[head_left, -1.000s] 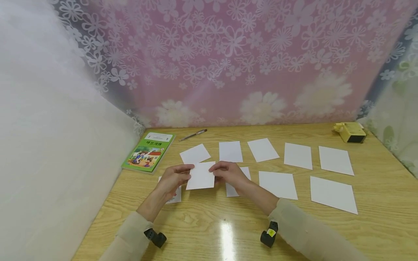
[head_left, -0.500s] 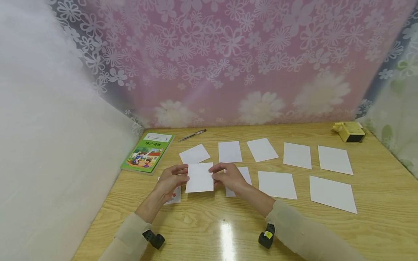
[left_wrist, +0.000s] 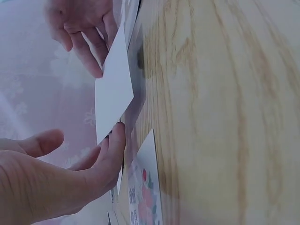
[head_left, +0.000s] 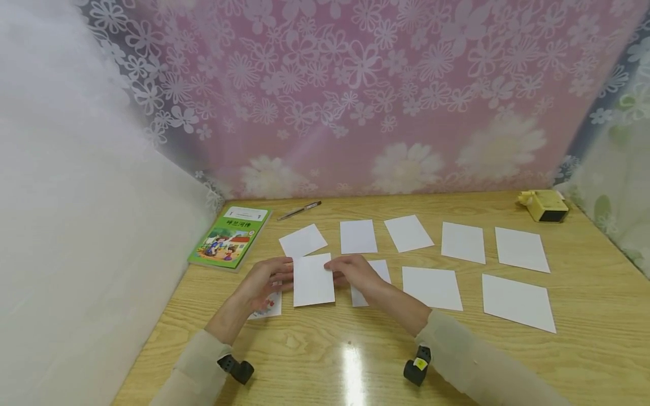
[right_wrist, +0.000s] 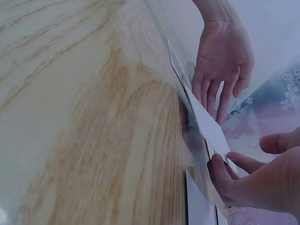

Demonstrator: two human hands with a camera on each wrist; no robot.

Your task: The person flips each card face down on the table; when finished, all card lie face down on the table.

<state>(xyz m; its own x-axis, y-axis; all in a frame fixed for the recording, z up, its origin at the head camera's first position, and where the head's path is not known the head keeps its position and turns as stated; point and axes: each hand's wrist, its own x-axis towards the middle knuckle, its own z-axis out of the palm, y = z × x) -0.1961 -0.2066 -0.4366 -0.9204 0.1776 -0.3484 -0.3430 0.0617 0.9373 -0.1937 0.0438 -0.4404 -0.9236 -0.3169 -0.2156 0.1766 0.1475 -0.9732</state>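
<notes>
Two hands meet at one white card near the left part of the wooden table. The card is a rectangle, and its long axis runs away from the person toward the flowered curtain, with only a small turn. The short far edge points to the curtain and the short near edge points to the person. In the wrist views the card is lifted a little above the table and is tilted.

The left hand is at the left long edge of the card. Its fingers are almost straight and relaxed, and the tips touch the edge of the card; they do not close around it. The right hand is at the right long edge, near the far corner. Its thumb and fingers pinch this edge.

Under the left fingers lies a card with a coloured picture on the table. Just behind the right fingers lies another white card, partly hidden by the hand. Beyond the fingertips of both hands there is a row of white cards. Far to the left of the left fingers lie a green book and a pen.
</notes>
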